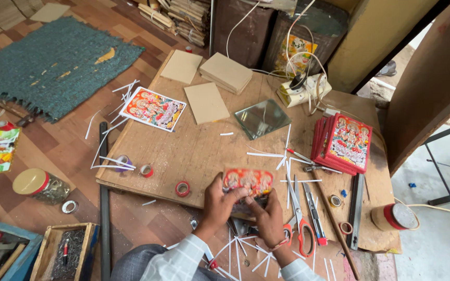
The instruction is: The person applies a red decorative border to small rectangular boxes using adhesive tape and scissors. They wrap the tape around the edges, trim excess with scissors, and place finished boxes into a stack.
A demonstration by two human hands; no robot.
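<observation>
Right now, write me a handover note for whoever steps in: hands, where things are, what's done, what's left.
Left hand and right hand together hold one small picture print over the near edge of the wooden board; its details are blurred.
Stack of red-bordered prints sits at the right side of the board.
Scissors and a utility knife lie just right of the right hand.
Glass pane and cardboard pieces lie at the far side.
Done: paper offcut strips are scattered about, so trimming has happened.
Left: cannot tell how many prints remain.
</observation>
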